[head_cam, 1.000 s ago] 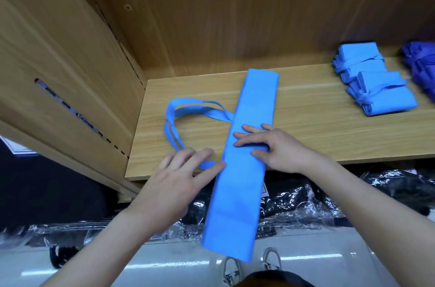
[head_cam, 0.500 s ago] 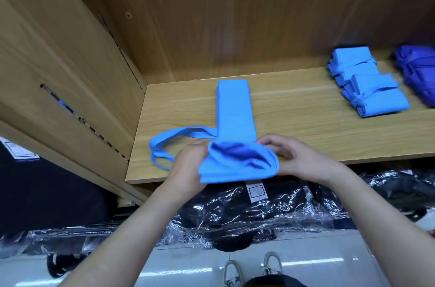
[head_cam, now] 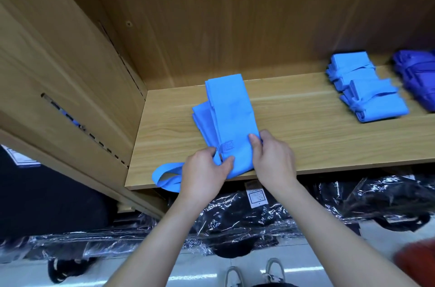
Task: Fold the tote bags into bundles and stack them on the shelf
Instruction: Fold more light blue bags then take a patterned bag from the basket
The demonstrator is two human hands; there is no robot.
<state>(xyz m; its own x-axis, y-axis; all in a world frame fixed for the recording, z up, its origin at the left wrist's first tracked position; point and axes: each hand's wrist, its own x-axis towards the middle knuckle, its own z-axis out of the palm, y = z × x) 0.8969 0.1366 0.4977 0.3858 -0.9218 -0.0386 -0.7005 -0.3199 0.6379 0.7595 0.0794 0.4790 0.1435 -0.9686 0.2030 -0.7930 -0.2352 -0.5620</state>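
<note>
Head view: I looked down into a wooden shelf unit, both forearms reaching up to its board.
Shelf [head_cam: 294, 126]: pale wood-grain board, front edge toward me.
Walls: wood back panel [head_cam: 235, 23] behind; side panel [head_cam: 70, 63] on the left, with a slanted row of slots.
Tote bag [head_cam: 226, 108]: light blue, folded into a long strip and lying on the board left of middle. Its far end pointed at the back panel and its near end reached the front edge; more folded layers stuck out on its left.
Handles [head_cam: 164, 176]: a blue loop drooped over the front edge, just left of my left hand.
Left hand [head_cam: 204, 173]: fingers curled, pinching the strip's near end by the stitched strap.
Right hand [head_cam: 273, 162]: thumb on top, fingers wrapped round the strip's right edge.
Light blue bundles [head_cam: 367, 96]: two, tied with their straps, on the board's right, well apart from the strip.
Purple bundle [head_cam: 416, 75]: just beside them, at the frame's edge.
Below the board: dark goods in shiny plastic [head_cam: 259, 213], a white tag [head_cam: 255, 196] among them.
Floor [head_cam: 200, 268]: pale and glossy, with my shoes [head_cam: 235, 277] at the bottom edge.
</note>
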